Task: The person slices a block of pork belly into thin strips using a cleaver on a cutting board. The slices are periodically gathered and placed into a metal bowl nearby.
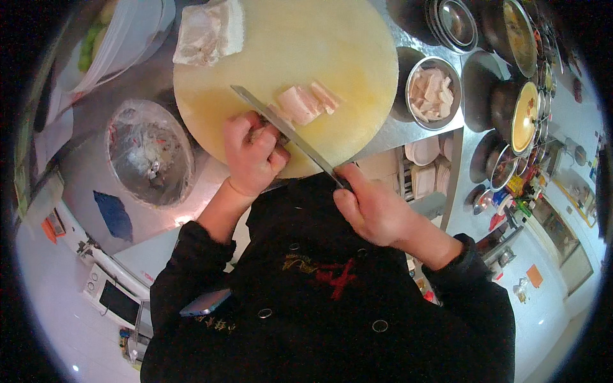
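My right hand (371,206) grips the dark handle of a kitchen knife (294,134), whose blade slants up and left over the round cutting board (364,57). Close against the blade, my left hand (254,153) is curled, its fingers bent over a piece of pale meat that is mostly hidden under them. Several slices of pork belly (300,104) lie on the board just beyond the blade. A larger slab of pork belly (208,31) rests at the board's upper left edge.
Right of the board stands a metal bowl (409,93) of sliced meat. To the left is a bowl lined with clear plastic (187,177), holding scraps. A blue cloth (113,215) lies below it. White plastic tubs (139,43) stand upper left; more metal bowls (500,167) line the right counter.
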The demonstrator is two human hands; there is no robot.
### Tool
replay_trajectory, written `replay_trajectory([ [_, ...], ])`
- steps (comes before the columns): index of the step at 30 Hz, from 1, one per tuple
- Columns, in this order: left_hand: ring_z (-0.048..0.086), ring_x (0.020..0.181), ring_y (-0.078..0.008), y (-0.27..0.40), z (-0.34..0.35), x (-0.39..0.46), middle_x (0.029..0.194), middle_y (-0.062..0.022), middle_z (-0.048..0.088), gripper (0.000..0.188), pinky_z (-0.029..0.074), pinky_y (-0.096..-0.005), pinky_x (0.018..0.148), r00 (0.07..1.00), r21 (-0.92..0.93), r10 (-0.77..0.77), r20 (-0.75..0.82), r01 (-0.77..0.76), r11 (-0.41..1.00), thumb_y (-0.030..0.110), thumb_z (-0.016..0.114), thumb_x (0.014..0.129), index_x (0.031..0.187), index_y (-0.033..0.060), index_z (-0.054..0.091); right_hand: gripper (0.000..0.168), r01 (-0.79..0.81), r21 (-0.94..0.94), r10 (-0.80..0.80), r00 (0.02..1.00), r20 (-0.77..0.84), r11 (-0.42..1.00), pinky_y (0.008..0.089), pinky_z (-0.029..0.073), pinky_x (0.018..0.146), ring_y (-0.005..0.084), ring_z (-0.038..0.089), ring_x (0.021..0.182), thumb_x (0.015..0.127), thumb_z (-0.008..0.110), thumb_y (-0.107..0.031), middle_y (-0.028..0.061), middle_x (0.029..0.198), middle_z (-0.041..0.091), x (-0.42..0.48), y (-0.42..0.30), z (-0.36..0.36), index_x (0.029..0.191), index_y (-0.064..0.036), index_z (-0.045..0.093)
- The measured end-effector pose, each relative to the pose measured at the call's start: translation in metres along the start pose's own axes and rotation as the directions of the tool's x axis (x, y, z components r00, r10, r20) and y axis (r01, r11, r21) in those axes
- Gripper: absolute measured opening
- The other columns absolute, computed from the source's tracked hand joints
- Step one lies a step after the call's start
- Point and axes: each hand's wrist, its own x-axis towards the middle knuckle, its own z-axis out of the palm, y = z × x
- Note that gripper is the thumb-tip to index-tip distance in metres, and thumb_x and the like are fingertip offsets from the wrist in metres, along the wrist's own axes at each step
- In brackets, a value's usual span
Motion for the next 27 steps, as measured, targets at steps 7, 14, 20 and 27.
replay_trajectory([
  [7,0.053,0.095,-0.0334,-0.003,-0.001,-0.002,0.107,-0.0118,0.053,0.042,0.047,-0.0419,0.080,0.999,-0.048,0.042,-0.028,-0.043,0.998,0.010,0.074,0.064,0.106,0.0109,0.067,0.028,0.186,-0.052,-0.192,0.968,-0.164,0.981,0.0641,0.048,0.066,0.0553,0.063,0.072,0.104,0.052,-0.026,0.0321,0.073,0.063,0.057,0.006,0.020,0.104,0.001,0.044],
  [14,0.054,0.096,-0.0336,0.002,-0.006,0.002,0.109,-0.0114,0.055,0.036,0.048,-0.0435,0.079,0.996,0.046,0.054,-0.072,-0.051,0.998,0.010,0.074,0.067,0.102,0.0110,0.067,0.029,-0.007,-0.098,-0.001,0.997,-0.080,0.995,0.0575,0.051,0.072,0.0516,0.065,0.084,0.104,0.051,-0.024,0.0300,0.086,0.067,-0.019,0.044,0.010,0.123,-0.002,0.051],
  [20,0.056,0.096,-0.0342,-0.003,0.000,-0.006,0.109,-0.0138,0.058,0.033,0.050,-0.0440,0.079,0.997,0.098,0.046,-0.066,-0.039,0.994,0.009,0.074,0.065,0.098,0.0095,0.067,0.032,-0.026,-0.107,0.020,0.998,-0.056,0.994,0.0621,0.051,0.068,0.0529,0.065,0.078,0.104,0.052,-0.029,0.0296,0.078,0.066,-0.046,0.017,-0.015,0.126,-0.006,0.048],
  [27,0.057,0.098,-0.0365,-0.004,-0.001,-0.004,0.111,-0.0163,0.059,0.039,0.052,-0.0443,0.079,0.997,0.018,0.064,-0.046,-0.063,0.998,0.006,0.076,0.061,0.099,0.0077,0.067,0.038,-0.123,-0.029,0.125,0.989,0.078,0.992,0.0516,0.052,0.068,0.0465,0.067,0.075,0.103,0.055,-0.018,0.0247,0.076,0.064,-0.057,-0.003,-0.017,0.136,-0.001,0.048],
])
